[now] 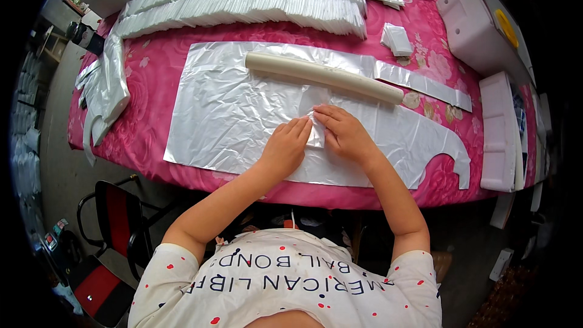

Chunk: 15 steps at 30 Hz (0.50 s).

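Observation:
A large white plastic carrier bag (225,109) lies spread out and wrinkled on the table, its cut-out handle end toward the right. On top of it, near its middle, is a small folded white plastic bag (317,138). My left hand (284,147) presses on its left side with the fingers together. From the right, my right hand (345,135) closes on the same bag, its fingertips meeting those of my left hand. Just beyond my hands a long cream-coloured tube (322,75) rests across the spread plastic. A folded plastic strip (428,86) extends to the right of the tube.
Long rows of folded white bags (255,3) line the table's far side, with a small stack (396,40) nearby. Loose plastic bags (112,94) hang over the left edge. White foam boxes (501,133) stand at the right. A red-and-black chair (115,212) is at the lower left.

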Each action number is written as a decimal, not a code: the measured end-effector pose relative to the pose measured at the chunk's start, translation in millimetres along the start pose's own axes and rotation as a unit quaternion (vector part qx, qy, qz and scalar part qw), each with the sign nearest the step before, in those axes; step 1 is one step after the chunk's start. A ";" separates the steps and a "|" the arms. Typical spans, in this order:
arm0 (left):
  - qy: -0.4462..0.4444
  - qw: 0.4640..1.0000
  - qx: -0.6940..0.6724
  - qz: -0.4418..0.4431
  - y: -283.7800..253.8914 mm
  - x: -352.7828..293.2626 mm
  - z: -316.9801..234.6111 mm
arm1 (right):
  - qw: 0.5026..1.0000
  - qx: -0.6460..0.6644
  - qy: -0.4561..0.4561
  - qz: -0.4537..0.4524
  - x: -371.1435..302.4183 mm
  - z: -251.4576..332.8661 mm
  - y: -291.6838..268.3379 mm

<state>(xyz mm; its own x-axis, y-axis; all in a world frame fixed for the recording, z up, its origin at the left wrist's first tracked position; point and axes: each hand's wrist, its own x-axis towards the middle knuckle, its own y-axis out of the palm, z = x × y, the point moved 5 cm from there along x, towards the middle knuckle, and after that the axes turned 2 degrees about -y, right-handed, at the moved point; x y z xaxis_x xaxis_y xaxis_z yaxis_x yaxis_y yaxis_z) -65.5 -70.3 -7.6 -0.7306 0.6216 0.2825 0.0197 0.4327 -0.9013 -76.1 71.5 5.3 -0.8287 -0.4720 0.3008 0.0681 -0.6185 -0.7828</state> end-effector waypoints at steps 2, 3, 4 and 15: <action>0.021 1.000 0.014 -0.011 -0.2 2.6 1.4 | 1.000 0.025 0.004 -0.017 2.0 -2.3 -0.3; 0.035 0.999 0.006 -0.011 -0.9 3.3 3.1 | 0.999 0.038 0.006 -0.025 2.7 -2.4 -0.4; 0.049 0.999 -0.002 -0.012 -2.5 3.2 6.2 | 0.999 0.030 0.000 -0.032 3.0 -0.5 -0.4; 0.116 0.988 -0.101 0.029 -21.8 -42.7 -0.3 | 0.997 0.036 -0.034 -0.052 -28.7 39.8 16.1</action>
<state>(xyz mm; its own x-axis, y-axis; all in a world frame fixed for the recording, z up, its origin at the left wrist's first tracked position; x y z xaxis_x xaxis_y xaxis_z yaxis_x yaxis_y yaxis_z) -34.5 -106.1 0.1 -0.5488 0.7719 0.3210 0.2094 0.4987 -0.8411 -29.1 50.0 5.8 -0.7941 -0.4431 0.4161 0.0261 -0.7087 -0.7051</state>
